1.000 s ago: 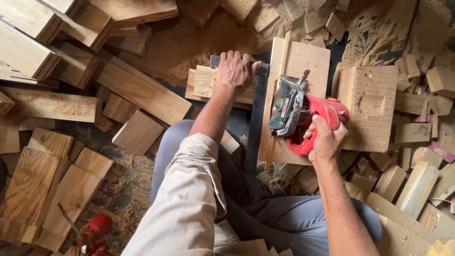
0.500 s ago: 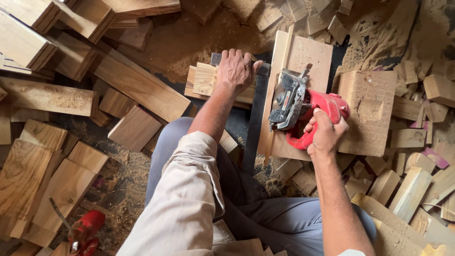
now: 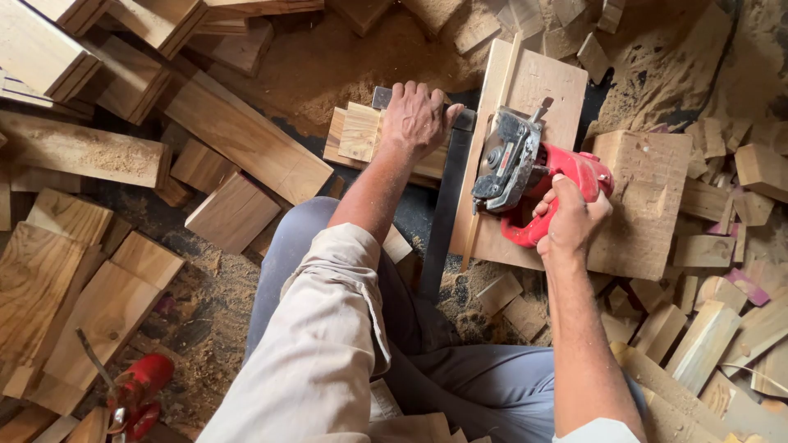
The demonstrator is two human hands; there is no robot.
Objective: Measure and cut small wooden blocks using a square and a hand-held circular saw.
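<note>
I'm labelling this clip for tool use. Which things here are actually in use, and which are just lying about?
In use:
right hand gripping the red power saw
board under the saw
left hand pressing a small wood block
dark metal bar beside the board

Lying about:
planks and offcuts
sawdust
second red tool, lower left

Saw (image 3: 525, 176) blade hidden; red tool (image 3: 135, 394) edge-cropped.
</note>
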